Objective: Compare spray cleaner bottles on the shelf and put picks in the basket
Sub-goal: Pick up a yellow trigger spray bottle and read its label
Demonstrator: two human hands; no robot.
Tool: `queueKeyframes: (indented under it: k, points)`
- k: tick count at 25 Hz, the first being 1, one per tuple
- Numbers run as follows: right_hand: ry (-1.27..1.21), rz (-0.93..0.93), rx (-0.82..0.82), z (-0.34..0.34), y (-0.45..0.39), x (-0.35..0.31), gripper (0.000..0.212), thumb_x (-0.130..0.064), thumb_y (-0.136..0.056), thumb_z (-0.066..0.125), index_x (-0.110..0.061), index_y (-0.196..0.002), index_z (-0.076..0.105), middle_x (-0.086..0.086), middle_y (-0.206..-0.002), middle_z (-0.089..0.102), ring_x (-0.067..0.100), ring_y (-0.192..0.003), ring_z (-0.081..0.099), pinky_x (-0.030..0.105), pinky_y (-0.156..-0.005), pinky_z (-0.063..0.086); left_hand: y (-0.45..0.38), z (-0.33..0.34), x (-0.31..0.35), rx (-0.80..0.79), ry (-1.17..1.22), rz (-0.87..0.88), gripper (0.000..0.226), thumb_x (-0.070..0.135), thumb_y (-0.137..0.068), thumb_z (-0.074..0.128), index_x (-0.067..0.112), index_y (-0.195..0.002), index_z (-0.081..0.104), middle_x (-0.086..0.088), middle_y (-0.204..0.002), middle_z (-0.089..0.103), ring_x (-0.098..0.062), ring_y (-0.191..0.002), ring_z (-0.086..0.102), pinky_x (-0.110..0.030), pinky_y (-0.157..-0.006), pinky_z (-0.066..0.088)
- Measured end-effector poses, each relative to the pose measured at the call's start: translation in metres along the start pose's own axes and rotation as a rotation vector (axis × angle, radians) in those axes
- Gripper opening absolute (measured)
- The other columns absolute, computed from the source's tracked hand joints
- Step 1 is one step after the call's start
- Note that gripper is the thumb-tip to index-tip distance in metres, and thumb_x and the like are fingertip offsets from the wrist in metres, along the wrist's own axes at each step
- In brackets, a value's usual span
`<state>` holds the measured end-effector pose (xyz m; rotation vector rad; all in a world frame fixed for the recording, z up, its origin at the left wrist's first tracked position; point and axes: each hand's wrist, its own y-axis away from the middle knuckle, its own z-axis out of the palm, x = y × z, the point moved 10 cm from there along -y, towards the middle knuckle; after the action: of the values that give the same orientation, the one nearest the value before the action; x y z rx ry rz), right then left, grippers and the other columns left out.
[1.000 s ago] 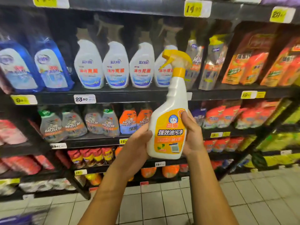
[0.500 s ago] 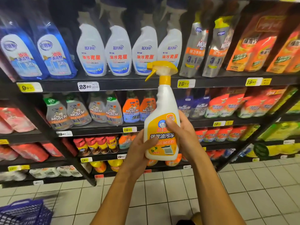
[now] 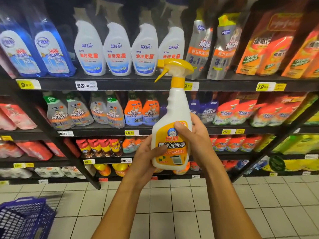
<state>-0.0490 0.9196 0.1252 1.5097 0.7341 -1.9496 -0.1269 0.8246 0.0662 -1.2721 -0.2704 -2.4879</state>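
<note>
I hold a white spray cleaner bottle (image 3: pixel 172 135) with a yellow trigger head and an orange label upright in front of the shelves. My left hand (image 3: pixel 146 157) grips its lower left side, thumb across the label. My right hand (image 3: pixel 196 140) grips the right side, thumb over the label's top. A purple mesh basket (image 3: pixel 22 219) stands on the floor at the lower left, only partly in view. White spray bottles (image 3: pixel 117 50) line the upper shelf behind.
Black shelves (image 3: pixel 138 83) carry blue refill pouches (image 3: pixel 50 50) at the left, Mr Muscle bottles (image 3: pixel 96 112) on the middle tier, and orange pouches (image 3: pixel 265 52) at the right. Pale floor tiles (image 3: pixel 172 204) run below my arms.
The view has tilted down and the shelves rose in frame. The bottle has come lower and closer to me, still in both hands. The basket has come into view at the lower left.
</note>
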Motion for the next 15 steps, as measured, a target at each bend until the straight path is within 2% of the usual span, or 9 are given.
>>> queueKeyframes:
  k: [4,7,10,12,13,15]
  points:
    - [0.030,-0.008,-0.015,-0.030,0.007,-0.010,0.037,-0.035,-0.085,0.072,-0.025,-0.119,0.060,0.003,-0.102,0.076,0.024,-0.092,0.075,0.029,-0.067,0.059,-0.005,0.023,-0.013,0.017,-0.088,-0.010,0.054,0.018,-0.072,0.082,0.022,-0.123,0.064,-0.014,-0.121,0.068,-0.033,-0.110,0.066,-0.041,-0.080,0.058]
    - [0.075,-0.011,0.061,-0.056,0.009,-0.011,0.040,-0.040,-0.077,0.079,-0.025,-0.110,0.061,-0.001,-0.094,0.076,0.021,-0.084,0.075,0.026,-0.061,0.058,-0.005,0.035,-0.036,0.057,-0.126,-0.053,0.049,0.016,-0.075,0.080,0.026,-0.120,0.065,-0.013,-0.120,0.069,-0.033,-0.109,0.067,-0.042,-0.080,0.058]
    - [0.097,-0.007,0.130,-0.078,0.013,-0.006,0.043,-0.046,-0.069,0.077,-0.028,-0.105,0.061,-0.007,-0.089,0.075,0.019,-0.082,0.075,0.025,-0.058,0.058,-0.004,0.048,-0.051,0.086,-0.264,-0.089,0.052,0.031,-0.071,0.082,0.028,-0.120,0.064,-0.008,-0.117,0.071,-0.030,-0.105,0.069,-0.040,-0.079,0.059]
    - [0.089,0.012,0.094,-0.083,0.017,0.003,0.044,-0.044,-0.068,0.078,-0.029,-0.106,0.062,-0.007,-0.092,0.074,0.018,-0.084,0.074,0.025,-0.059,0.058,-0.004,0.048,-0.055,0.142,-0.367,-0.096,0.059,0.045,-0.062,0.085,0.032,-0.116,0.064,-0.003,-0.112,0.073,-0.025,-0.101,0.071,-0.035,-0.076,0.060]
    - [0.082,0.032,0.060,-0.083,0.019,0.010,0.046,-0.041,-0.070,0.079,-0.028,-0.110,0.062,-0.004,-0.096,0.074,0.020,-0.086,0.074,0.027,-0.061,0.059,-0.003,0.046,-0.056,0.181,-0.383,-0.083,0.057,0.046,-0.060,0.086,0.035,-0.113,0.066,-0.003,-0.110,0.074,-0.024,-0.099,0.072,-0.034,-0.075,0.060]
    - [0.066,0.086,-0.025,-0.081,0.022,0.019,0.055,-0.035,-0.073,0.082,-0.023,-0.121,0.059,0.002,-0.105,0.072,0.025,-0.092,0.073,0.032,-0.066,0.060,0.002,0.041,-0.056,0.228,-0.346,-0.045,0.044,0.033,-0.065,0.087,0.035,-0.106,0.072,-0.005,-0.107,0.075,-0.025,-0.098,0.072,-0.033,-0.074,0.059]
